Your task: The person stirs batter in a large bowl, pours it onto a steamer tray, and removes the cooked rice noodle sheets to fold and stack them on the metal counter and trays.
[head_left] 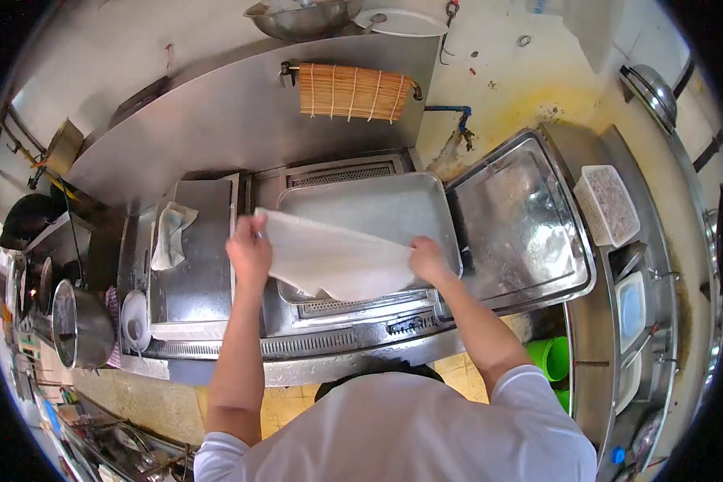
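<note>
Between my two hands a white cloth (341,259) is stretched out, sagging toward its lower edge. My left hand (250,247) grips its upper left corner, fingers closed. At the right end, my right hand (429,259) is closed on the cloth's other side. Beneath the cloth lies a shallow metal tray (394,201) with rounded corners, set on the steel counter; the cloth covers much of its left and front part. I cannot tell whether the cloth touches the tray.
To the right a large metal tray (518,217) leans at a slant. A crumpled cloth (171,237) rests on a steel lid (197,289) at left. Further right stands a white basket (606,205). A bamboo mat (353,91) hangs behind, and a metal pot (88,328) stands far left.
</note>
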A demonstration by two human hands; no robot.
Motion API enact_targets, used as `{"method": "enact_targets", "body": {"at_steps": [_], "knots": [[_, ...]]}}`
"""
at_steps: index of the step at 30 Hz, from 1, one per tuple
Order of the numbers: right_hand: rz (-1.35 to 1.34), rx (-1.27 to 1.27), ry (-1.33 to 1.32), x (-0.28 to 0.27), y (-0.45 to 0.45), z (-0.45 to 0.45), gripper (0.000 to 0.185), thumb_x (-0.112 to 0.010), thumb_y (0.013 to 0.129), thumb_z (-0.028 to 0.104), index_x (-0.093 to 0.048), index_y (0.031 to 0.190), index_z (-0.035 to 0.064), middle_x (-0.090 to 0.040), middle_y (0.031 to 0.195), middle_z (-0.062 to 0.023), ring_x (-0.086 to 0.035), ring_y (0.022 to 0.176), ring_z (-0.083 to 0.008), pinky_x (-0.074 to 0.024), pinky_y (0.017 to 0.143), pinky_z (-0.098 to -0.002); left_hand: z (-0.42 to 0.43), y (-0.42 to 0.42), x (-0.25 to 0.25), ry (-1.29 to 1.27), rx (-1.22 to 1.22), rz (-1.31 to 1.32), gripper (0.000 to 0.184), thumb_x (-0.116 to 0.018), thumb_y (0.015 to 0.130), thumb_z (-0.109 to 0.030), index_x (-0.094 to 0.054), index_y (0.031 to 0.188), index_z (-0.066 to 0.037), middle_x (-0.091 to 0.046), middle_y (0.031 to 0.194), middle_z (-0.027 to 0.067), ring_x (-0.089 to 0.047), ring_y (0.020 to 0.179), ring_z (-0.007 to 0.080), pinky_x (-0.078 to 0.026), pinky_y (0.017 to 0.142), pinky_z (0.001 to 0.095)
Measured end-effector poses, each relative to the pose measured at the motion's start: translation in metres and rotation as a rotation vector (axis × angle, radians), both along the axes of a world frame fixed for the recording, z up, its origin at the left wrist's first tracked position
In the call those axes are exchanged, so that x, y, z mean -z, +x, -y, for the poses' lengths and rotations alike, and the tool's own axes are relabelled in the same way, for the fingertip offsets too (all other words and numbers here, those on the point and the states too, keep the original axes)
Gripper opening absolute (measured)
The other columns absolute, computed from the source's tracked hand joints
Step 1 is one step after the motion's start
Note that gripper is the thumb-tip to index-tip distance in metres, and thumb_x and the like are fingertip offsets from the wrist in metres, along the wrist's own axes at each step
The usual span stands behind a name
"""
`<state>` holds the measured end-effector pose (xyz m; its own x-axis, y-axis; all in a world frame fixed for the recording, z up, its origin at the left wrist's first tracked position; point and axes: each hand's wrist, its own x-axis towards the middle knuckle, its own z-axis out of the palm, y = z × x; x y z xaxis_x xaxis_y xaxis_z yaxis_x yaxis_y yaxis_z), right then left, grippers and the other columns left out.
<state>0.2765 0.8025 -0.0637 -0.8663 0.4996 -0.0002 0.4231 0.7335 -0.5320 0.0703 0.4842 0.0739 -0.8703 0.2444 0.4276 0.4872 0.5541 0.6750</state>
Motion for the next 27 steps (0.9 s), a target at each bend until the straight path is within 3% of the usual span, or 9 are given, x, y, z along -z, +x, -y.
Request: {"method": "enact_targets", "body": {"at_steps": [4, 9, 12, 14, 16, 19, 23, 25, 27], "knots": [[-0.086, -0.147, 0.356, -0.012, 0.013, 0.025, 0.018, -0.061, 0.083, 0.010, -0.069, 0.095, -0.0003, -0.070, 0.102, -0.0229, -0.068, 0.098, -0.0397, -0.0540, 0.089, -0.0504, 0.000, 0.026, 0.103, -0.444, 0.341, -0.097, 0.014, -0.072, 0.083, -0.024, -0.077, 0.087, -0.011, -0.070, 0.086, 0.0164, -0.068, 0.084, 0.0377, -0.056, 0.076, 0.0482], [0.567, -0.191, 0.197, 0.003, 0.003, 0.011, 0.027, -0.061, 0.084, 0.015, -0.070, 0.101, -0.0031, -0.072, 0.101, -0.0213, -0.070, 0.097, -0.0375, -0.0558, 0.089, -0.0487, -0.016, 0.038, 0.151, -0.818, 0.351, -0.169, 0.028, -0.070, 0.087, -0.036, -0.078, 0.099, -0.011, -0.070, 0.081, 0.0173, -0.068, 0.080, 0.0402, -0.056, 0.075, 0.0490], [0.347, -0.119, 0.176, -0.020, -0.015, 0.009, 0.030, -0.061, 0.086, 0.018, -0.070, 0.106, -0.0038, -0.073, 0.097, -0.0207, -0.071, 0.093, -0.0369, -0.0571, 0.086, -0.0451, -0.043, 0.029, 0.110, -0.323, 0.376, 0.177, 0.023, -0.070, 0.090, -0.027, -0.075, 0.101, -0.008, -0.069, 0.082, 0.0182, -0.066, 0.074, 0.0427, -0.056, 0.070, 0.0480], [-0.072, -0.152, -0.106, -0.080, -0.045, 0.038, 0.027, -0.061, 0.089, 0.017, -0.071, 0.104, -0.0035, -0.073, 0.094, -0.0210, -0.072, 0.091, -0.0353, -0.0567, 0.083, -0.0411, -0.066, 0.045, 0.040, -0.166, 0.428, 0.194, 0.015, -0.070, 0.088, -0.005, -0.073, 0.102, -0.005, -0.072, 0.096, 0.0211, -0.071, 0.084, 0.0379, -0.056, 0.074, 0.0430], [-0.579, -0.271, -0.652, -0.127, -0.069, 0.077, 0.022, -0.060, 0.089, 0.013, -0.071, 0.100, -0.0021, -0.073, 0.090, -0.0209, -0.071, 0.088, -0.0331, -0.0551, 0.080, -0.0394, -0.089, 0.059, 0.004, 0.101, 0.506, 0.060, 0.016, -0.068, 0.088, -0.001, -0.072, 0.102, -0.003, -0.073, 0.096, 0.0197, -0.072, 0.083, 0.0363, -0.056, 0.074, 0.0399], [-0.085, -0.233, -0.577, -0.172, -0.059, 0.090, 0.021, -0.056, 0.090, 0.010, -0.071, 0.100, -0.0010, -0.071, 0.089, -0.0220, -0.070, 0.088, -0.0329, -0.0535, 0.081, -0.0397, -0.085, 0.055, -0.023, 0.220, 0.474, -0.187, 0.017, -0.067, 0.087, 0.003, -0.072, 0.102, -0.003, -0.074, 0.093, 0.0171, -0.072, 0.082, 0.0347, -0.057, 0.074, 0.0382], [0.060, -0.162, -0.267, -0.061, -0.014, 0.022, 0.026, -0.059, 0.088, 0.014, -0.072, 0.105, -0.0007, -0.071, 0.103, -0.0276, -0.068, 0.099, -0.0434, -0.0528, 0.091, -0.0449, -0.032, 0.031, -0.060, 0.228, 0.186, 0.029, 0.039, -0.058, 0.071, 0.019, -0.073, 0.102, 0.000, -0.075, 0.096, 0.0142, -0.073, 0.089, 0.0223, -0.058, 0.082, 0.0314], [0.320, -0.174, 0.016, -0.041, 0.001, -0.004, 0.026, -0.060, 0.087, 0.013, -0.072, 0.106, 0.0002, -0.072, 0.104, -0.0251, -0.069, 0.100, -0.0405, -0.0533, 0.094, -0.0426, -0.028, 0.027, -0.032, 0.228, 0.240, 0.002, 0.041, -0.058, 0.071, 0.021, -0.074, 0.102, -0.001, -0.075, 0.097, 0.0145, -0.073, 0.088, 0.0232, -0.059, 0.081, 0.0320], [-0.027, -0.193, -0.135, -0.057, -0.008, 0.009, 0.026, -0.060, 0.087, 0.010, -0.072, 0.108, 0.0009, -0.072, 0.104, -0.0230, -0.070, 0.101, -0.0383, -0.0533, 0.096, -0.0418, -0.033, 0.039, -0.020, 0.172, 0.328, -0.065, 0.041, -0.061, 0.071, 0.019, -0.075, 0.102, -0.004, -0.076, 0.099, 0.0137, -0.074, 0.089, 0.0253, -0.059, 0.080, 0.0333]]}}
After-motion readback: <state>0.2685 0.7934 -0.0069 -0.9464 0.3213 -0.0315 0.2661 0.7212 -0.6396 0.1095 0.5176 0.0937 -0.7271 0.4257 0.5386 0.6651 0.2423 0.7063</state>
